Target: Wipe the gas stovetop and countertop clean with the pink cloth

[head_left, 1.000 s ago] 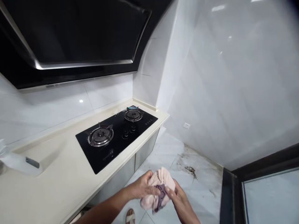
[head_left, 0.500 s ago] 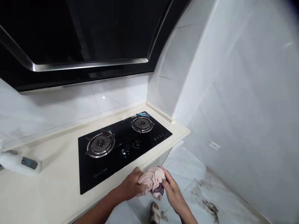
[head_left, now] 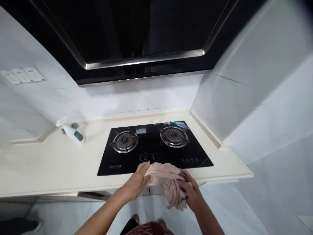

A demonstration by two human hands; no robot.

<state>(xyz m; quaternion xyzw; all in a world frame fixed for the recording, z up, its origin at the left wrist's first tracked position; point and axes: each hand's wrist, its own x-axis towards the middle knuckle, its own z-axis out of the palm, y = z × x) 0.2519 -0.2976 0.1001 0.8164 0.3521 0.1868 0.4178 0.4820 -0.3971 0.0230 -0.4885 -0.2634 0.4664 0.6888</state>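
A crumpled pale-pink cloth (head_left: 167,176) runs sideways at the front of the rectangular black-glass hob (head_left: 149,142); its folds droop. The left hand (head_left: 137,181) pinches one end; the right hand (head_left: 193,193) clutches the other.

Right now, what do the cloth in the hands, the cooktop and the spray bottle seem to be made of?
Cloth: soft, matte fabric, judging by its loose folds and drape; fiber unclear. Cooktop: probably glass, glossy black, given its smooth, shiny flat surface. Spray bottle: likely plastic, opaque white, from its smooth, rounded body.
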